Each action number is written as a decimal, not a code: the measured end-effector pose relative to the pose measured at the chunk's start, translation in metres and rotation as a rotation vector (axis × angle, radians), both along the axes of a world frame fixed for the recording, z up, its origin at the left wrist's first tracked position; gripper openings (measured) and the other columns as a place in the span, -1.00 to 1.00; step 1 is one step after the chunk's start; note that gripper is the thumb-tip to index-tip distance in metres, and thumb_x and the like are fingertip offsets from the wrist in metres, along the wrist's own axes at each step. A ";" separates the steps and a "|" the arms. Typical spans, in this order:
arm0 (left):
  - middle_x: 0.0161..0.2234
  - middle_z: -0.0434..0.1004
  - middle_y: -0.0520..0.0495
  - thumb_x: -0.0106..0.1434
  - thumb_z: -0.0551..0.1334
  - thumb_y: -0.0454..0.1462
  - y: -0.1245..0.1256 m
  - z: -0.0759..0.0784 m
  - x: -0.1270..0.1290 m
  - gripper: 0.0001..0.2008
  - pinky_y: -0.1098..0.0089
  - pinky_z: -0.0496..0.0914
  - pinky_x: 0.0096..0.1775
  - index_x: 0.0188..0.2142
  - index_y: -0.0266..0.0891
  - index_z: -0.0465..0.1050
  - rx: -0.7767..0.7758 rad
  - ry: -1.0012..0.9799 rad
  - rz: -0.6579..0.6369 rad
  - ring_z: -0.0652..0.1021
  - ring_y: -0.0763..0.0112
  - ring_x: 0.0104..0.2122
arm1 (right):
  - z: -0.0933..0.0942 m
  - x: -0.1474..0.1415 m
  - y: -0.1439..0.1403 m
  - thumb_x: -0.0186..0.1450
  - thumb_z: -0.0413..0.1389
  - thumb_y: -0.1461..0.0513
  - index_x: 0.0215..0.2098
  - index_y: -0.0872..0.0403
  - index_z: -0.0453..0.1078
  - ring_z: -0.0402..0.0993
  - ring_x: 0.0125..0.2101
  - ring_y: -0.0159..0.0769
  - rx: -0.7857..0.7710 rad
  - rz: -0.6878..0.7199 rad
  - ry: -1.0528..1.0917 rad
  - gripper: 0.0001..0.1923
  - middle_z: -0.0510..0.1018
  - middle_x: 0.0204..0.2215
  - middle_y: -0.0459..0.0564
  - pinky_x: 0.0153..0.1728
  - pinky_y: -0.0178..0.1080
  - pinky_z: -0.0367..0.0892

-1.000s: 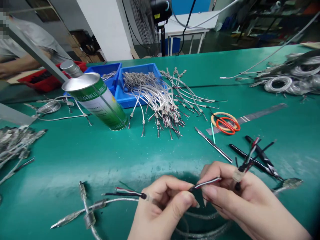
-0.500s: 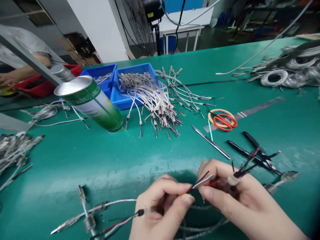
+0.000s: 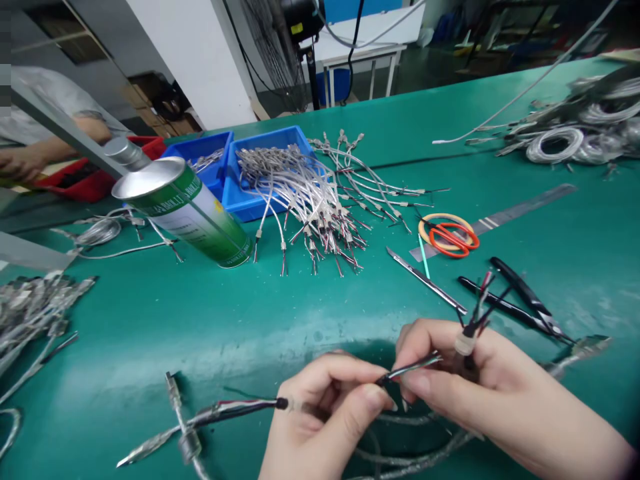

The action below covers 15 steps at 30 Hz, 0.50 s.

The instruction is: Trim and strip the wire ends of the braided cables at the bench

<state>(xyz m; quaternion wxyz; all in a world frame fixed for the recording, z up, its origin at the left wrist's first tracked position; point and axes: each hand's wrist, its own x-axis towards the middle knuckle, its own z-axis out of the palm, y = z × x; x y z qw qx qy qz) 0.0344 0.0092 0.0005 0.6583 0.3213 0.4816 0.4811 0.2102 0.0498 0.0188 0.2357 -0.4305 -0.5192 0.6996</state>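
My left hand [image 3: 325, 413] is closed, its thumb and forefinger pinching a cable end just behind thin loose wires [image 3: 419, 367] in dark, white and red. My right hand [image 3: 480, 380] is closed too, with thumb and forefinger at the base of those same wires. A second cable end [image 3: 250, 405] with split wires sticks out leftward from my left hand. Another one [image 3: 466, 341], with a pale collar, rises between the fingers of my right hand. Grey cable loops [image 3: 420, 460] lie below both hands. Plugs with thick ferrite-like barrels [image 3: 189, 445] rest left of my left hand.
Black-handled cutters [image 3: 520, 310], a scalpel [image 3: 425, 280], orange scissors [image 3: 454, 240] and a tape roll [image 3: 440, 219] lie beyond my right hand. A blue tray [image 3: 233, 200] overflows with cables. A green-and-white can [image 3: 195, 220] stands left. A co-worker's hand [image 3: 23, 163] shows far left.
The loose wires between my hands now lie closer together, pointing right. The wires left of my left hand have swung up to nearly level. The view has shifted slightly.
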 end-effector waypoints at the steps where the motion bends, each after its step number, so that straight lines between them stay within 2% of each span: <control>1: -0.48 0.57 0.05 0.12 0.35 -0.26 0.000 0.000 0.000 -0.96 0.62 0.38 -0.39 -0.39 -0.09 0.60 0.007 0.022 0.000 0.49 0.57 -0.49 | 0.000 -0.001 0.000 0.28 0.09 0.12 -0.40 0.03 0.34 0.18 -0.51 -0.39 0.007 -0.010 -0.020 -0.83 0.31 -0.55 -0.14 -0.53 -0.38 0.14; 6: -0.48 0.59 0.02 0.12 0.35 -0.27 -0.001 -0.002 -0.003 -0.95 0.62 0.39 -0.37 -0.38 -0.10 0.61 0.048 0.099 -0.018 0.53 0.54 -0.45 | 0.002 -0.008 -0.002 0.25 0.09 0.09 -0.43 0.05 0.30 0.08 -0.58 -0.41 -0.004 -0.032 -0.066 -0.79 0.20 -0.62 -0.17 -0.59 -0.38 0.08; 11: -0.56 0.60 0.02 0.13 0.35 -0.28 0.002 0.000 -0.001 -0.96 0.66 0.40 -0.43 -0.39 -0.14 0.62 0.002 -0.003 -0.019 0.54 0.57 -0.53 | 0.002 -0.007 -0.001 0.27 0.06 0.11 -0.42 0.05 0.36 0.05 -0.60 -0.42 -0.037 0.002 -0.023 -0.80 0.23 -0.62 -0.16 -0.61 -0.38 0.04; 15: -0.59 0.60 0.02 0.10 0.37 -0.26 0.003 0.002 0.001 -0.96 0.62 0.42 -0.41 -0.41 -0.15 0.62 -0.029 -0.008 0.012 0.54 0.55 -0.54 | -0.001 -0.005 0.000 0.28 0.05 0.13 -0.41 0.03 0.38 0.08 -0.58 -0.41 -0.049 0.028 -0.033 -0.82 0.31 -0.59 -0.14 -0.61 -0.37 0.04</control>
